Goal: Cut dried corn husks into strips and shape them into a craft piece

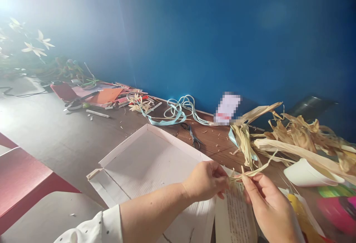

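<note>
My left hand (204, 181) is closed in a pinch over the right edge of a shallow white cardboard box lid (155, 154). Between its fingertips is one end of a thin strip of dried corn husk (263, 167). My right hand (268, 206) pinches the same strip between thumb and fingers, and the strip's free end curls up past it to the right. Below both hands lies a printed page (237, 213). A bundle of pale husk strips (244, 143) rests just beyond my right hand.
Dark scissors (191, 135) lie behind the lid. Blue cord (191, 109) and husk flowers (140, 104) sit along the blue wall. To the right are loose dried husks (300, 135) and a tipped white cup (308, 172). A red box (25, 183) stands at left.
</note>
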